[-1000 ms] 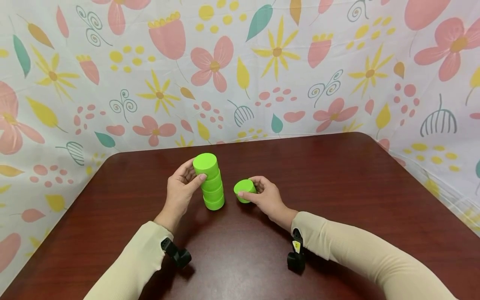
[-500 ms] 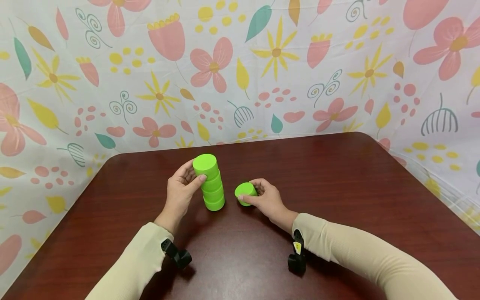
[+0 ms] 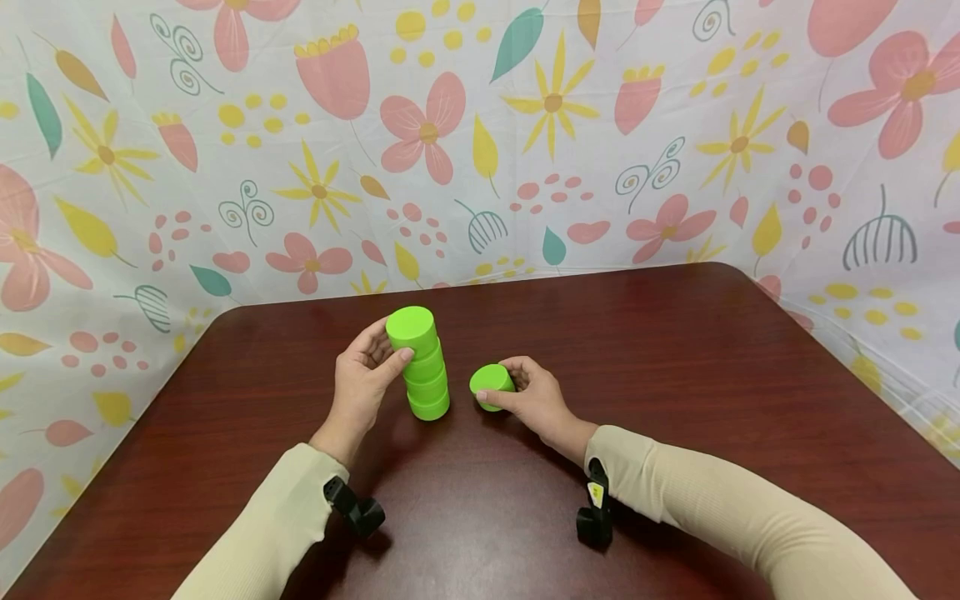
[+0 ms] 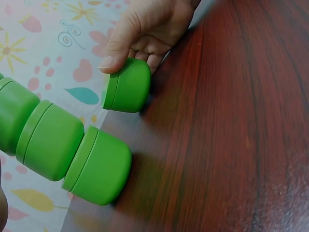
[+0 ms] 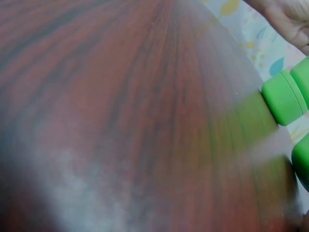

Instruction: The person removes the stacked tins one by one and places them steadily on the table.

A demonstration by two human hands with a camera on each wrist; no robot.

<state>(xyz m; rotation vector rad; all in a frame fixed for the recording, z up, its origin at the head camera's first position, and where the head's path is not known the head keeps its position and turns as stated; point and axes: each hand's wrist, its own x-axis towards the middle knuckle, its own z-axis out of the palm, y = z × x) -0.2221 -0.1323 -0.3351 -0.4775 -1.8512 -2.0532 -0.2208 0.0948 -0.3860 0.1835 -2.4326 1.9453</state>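
A stack of several green round blocks (image 3: 427,385) stands upright on the dark wooden table (image 3: 675,375). My left hand (image 3: 390,346) grips the stack near its top, thumb on the front and fingers behind. To the right of the stack, a single green block (image 3: 491,385) sits tilted on the table. My right hand (image 3: 501,382) pinches it between thumb and fingers. The left wrist view shows the stack (image 4: 72,150) and the right hand (image 4: 130,53) on the single block (image 4: 128,92). In the right wrist view the stack's base (image 5: 285,96) and an edge of the single block (image 5: 301,162) show.
A floral cloth (image 3: 525,125) hangs behind and around the table's far edges. Black wrist mounts (image 3: 356,508) (image 3: 594,508) sit on both sleeves. Bare tabletop stretches to the left, to the right and toward me.
Almost nothing differs. My right hand and its block have shifted very slightly. The left hand and the stack stay where they were.
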